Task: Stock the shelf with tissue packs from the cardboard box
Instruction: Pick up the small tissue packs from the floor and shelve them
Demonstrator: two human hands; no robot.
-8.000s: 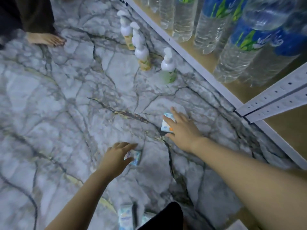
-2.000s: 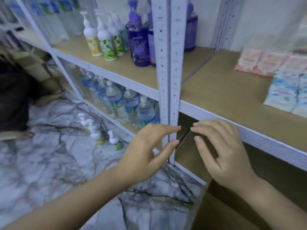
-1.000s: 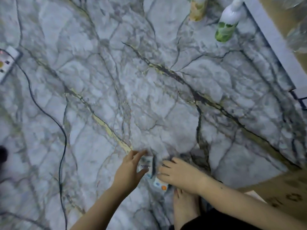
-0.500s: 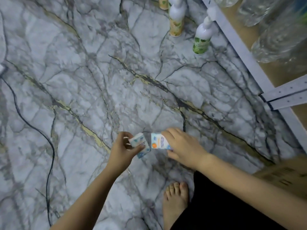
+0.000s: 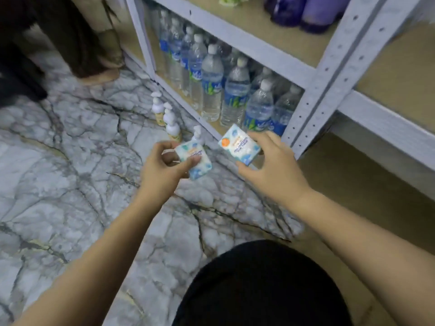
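Two tissue packs are held above the marble floor (image 5: 70,184), in front of the lower tier of the shelf (image 5: 313,95). The left tissue pack (image 5: 194,158) is pinched by the left hand (image 5: 162,170), thumb on its front face, fingers curled behind it. The right tissue pack (image 5: 240,147), orange dot at its upper left corner, is gripped by the right hand (image 5: 275,170), fingers curled over its far edge, thumb below. The two packs are near each other but apart. Water bottles (image 5: 211,83) are ranked along the bottom shelf board. Pump bottles (image 5: 169,121) stand on the floor just beside the shelf's front edge. Purple bottles (image 5: 306,12) are seen on the upper board. The cardboard box cannot be identified with certainty.
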